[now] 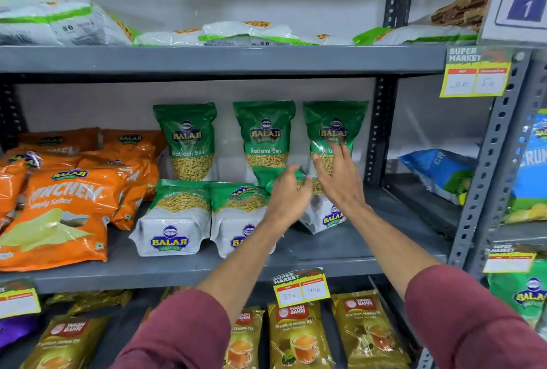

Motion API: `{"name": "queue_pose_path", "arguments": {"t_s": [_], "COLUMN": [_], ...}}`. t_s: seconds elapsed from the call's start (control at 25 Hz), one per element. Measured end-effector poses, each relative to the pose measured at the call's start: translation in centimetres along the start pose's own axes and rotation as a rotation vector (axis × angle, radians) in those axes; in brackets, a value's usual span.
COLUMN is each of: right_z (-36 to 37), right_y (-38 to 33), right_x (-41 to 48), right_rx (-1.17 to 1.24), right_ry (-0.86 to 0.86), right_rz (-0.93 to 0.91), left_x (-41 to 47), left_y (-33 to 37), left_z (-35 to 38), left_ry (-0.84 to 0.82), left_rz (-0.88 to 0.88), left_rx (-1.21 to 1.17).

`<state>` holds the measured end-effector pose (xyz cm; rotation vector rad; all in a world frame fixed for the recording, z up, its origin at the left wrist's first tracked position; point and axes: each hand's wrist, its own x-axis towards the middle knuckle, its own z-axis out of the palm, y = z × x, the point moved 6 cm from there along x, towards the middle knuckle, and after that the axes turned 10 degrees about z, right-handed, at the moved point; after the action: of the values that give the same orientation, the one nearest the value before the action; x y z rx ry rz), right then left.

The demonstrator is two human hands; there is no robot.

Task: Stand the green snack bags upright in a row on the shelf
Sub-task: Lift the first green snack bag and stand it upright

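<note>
Three green snack bags stand upright at the back of the middle shelf [340, 250]: left [185, 140], middle [265, 134], right [334, 126]. In front of them two more lie flat, bottoms toward me [174, 217] [233, 208]. A third front bag [324, 216] is tilted, its folded green top [263, 174] under my left hand [288, 194], whose fingers curl over it. My right hand [337, 174] is spread open just right of that bag, its fingers overlapping the lower front of the right upright bag.
Orange snack bags [68, 205] are piled on the left of the same shelf. Grey steel uprights [381, 131] bound the right side, with blue bags [441, 170] beyond. White-green bags lie on the shelf above, tea packs [299, 336] below. Price tags [300, 288] hang on the shelf edges.
</note>
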<state>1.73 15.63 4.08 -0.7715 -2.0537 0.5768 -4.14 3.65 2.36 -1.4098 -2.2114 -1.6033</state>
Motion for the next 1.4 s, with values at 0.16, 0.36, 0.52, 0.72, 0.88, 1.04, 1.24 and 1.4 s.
{"name": "queue_pose_path", "arguments": {"t_s": [0.16,0.36,0.52,0.72,0.88,1.04,1.24,1.4], "right_z": [0.6,4.0,4.9,4.8,4.1,3.7,3.0,2.3], "right_y": [4.0,9.0,10.6,11.4,12.3,12.8,13.2,14.1], "right_x": [1.6,2.5,2.1,1.7,1.0,0.2,-0.4,-0.9], "right_rx": [0.002,0.105,0.214,0.406,0.535,0.618,0.641,0.532], "right_ry": [-0.098,-0.456,-0.558,-0.604,-0.594,-0.616,-0.619,-0.500], "right_rz": [0.187,0.512,0.596,0.546,0.549,0.544,0.471,0.403], "left_x": [-1.6,-1.1,-0.3,-0.3,-0.7,-1.9,-3.0,-3.1], "left_y": [-3.7,-6.0,-6.6,-6.7,-6.5,-5.3,-3.7,-3.7], "left_z": [5.1,6.1,6.7,6.8,7.3,7.3,7.0,7.2], "left_ry": [0.044,0.249,0.271,0.345,0.404,0.471,0.459,0.370], "left_rz": [-0.263,-0.519,-0.640,-0.666,-0.526,-0.426,-0.312,-0.233], "left_rx": [-0.095,-0.340,-0.404,-0.462,-0.499,-0.525,-0.458,-0.296]}}
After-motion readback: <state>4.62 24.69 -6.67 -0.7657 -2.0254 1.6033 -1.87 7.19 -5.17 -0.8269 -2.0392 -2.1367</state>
